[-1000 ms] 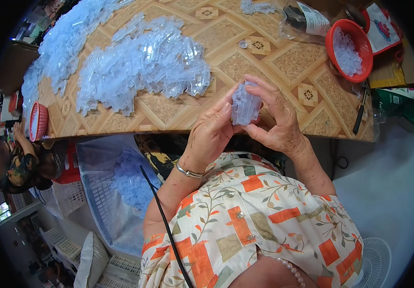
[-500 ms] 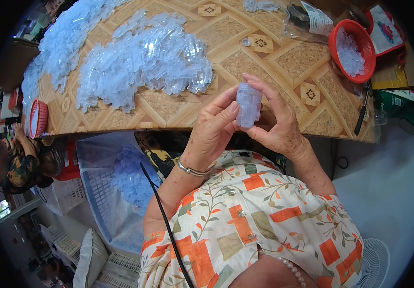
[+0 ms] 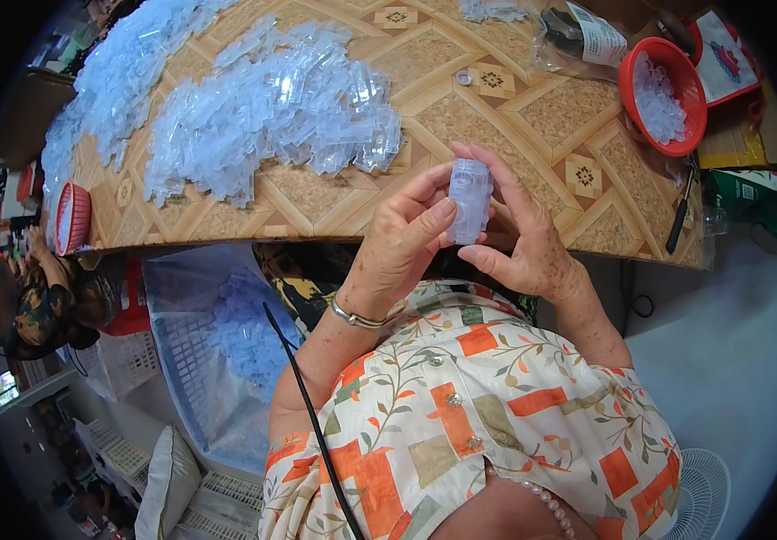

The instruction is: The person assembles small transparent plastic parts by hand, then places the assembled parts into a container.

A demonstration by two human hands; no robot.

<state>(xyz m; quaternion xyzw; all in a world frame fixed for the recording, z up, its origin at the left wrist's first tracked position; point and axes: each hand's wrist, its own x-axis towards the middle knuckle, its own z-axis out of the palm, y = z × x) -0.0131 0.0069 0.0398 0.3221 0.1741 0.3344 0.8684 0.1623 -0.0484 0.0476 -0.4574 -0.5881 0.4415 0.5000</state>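
Note:
Over the table's near edge, a small stack of clear plastic pieces point(image 3: 469, 202) stands roughly upright between my hands. My left hand point(image 3: 411, 220) grips it from the left, the thumb pressed on its near face. My right hand point(image 3: 533, 243) curves round its right and far side, index fingertip by its top end; the thumb is spread a little away from its lower end. The other right fingers are partly hidden behind the stack. Beyond my left hand lies a broad heap of similar flat clear plastic pieces point(image 3: 271, 112).
A second pile point(image 3: 136, 67) covers the table's far left. At right stand a red basket of clear parts point(image 3: 702, 106) and a black-handled tool point(image 3: 677, 225). A small round piece point(image 3: 464, 78) lies on the patterned tabletop point(image 3: 551, 108). Below, a lined blue crate point(image 3: 177, 360) holds more plastic; another person sits at left.
My right thumb has come away from the stack's lower end. The stack has turned slightly in my fingers; my left hand still grips it.

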